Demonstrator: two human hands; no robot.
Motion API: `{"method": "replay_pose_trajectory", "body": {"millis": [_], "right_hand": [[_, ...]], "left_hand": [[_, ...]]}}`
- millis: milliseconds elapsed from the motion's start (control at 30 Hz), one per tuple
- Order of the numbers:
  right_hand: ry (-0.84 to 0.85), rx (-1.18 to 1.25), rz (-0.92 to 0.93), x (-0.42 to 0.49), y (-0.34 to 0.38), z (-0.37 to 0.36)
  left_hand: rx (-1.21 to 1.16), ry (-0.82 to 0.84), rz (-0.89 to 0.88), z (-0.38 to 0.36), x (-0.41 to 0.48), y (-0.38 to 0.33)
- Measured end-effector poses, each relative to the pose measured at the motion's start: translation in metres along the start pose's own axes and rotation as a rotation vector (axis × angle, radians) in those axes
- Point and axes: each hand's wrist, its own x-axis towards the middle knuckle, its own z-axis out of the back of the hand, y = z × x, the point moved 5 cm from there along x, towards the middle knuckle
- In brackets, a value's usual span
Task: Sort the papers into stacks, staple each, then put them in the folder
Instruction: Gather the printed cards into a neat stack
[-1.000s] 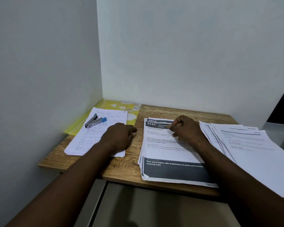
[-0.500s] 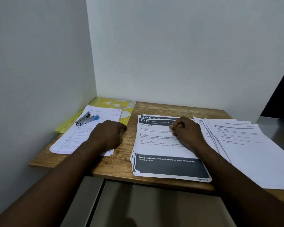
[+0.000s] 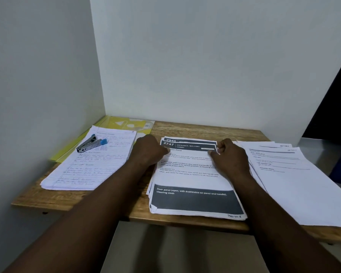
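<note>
Curled, left hand [image 3: 148,152] and right hand [image 3: 231,157] rest on the middle printed stack [image 3: 195,180]; whether they pinch it, I cannot tell. Stapler [image 3: 91,145] lies on handwritten pages [image 3: 91,172] at ten o'clock, yellow folder [image 3: 126,125] beneath.

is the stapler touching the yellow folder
Apart. The head view shows the stapler lying wholly on the handwritten stack, with a strip of white page between it and the yellow folder.
</note>
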Motion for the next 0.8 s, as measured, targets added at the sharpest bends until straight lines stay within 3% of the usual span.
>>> {"method": "replay_pose_trajectory", "body": {"millis": [133, 300, 500, 667, 800], "right_hand": [[0.035, -0.005, 0.02, 0.002, -0.003, -0.009], [0.021, 0.032, 0.026, 0.004, -0.004, -0.012], [0.025, 0.127, -0.007, 0.006, -0.002, -0.011], [-0.001, 0.422, -0.086, 0.004, 0.002, -0.003], [0.136, 0.708, -0.16, 0.004, 0.008, 0.0]], "left_hand": [[-0.036, 0.058, 0.103, -0.003, 0.006, -0.004], [-0.391, 0.178, 0.175, -0.009, 0.017, 0.003], [-0.686, 0.345, 0.009, -0.024, 0.015, -0.005], [-1.009, 0.3, -0.059, -0.024, 0.014, -0.003], [-1.19, 0.22, -0.159, -0.005, 0.017, -0.018]]}}
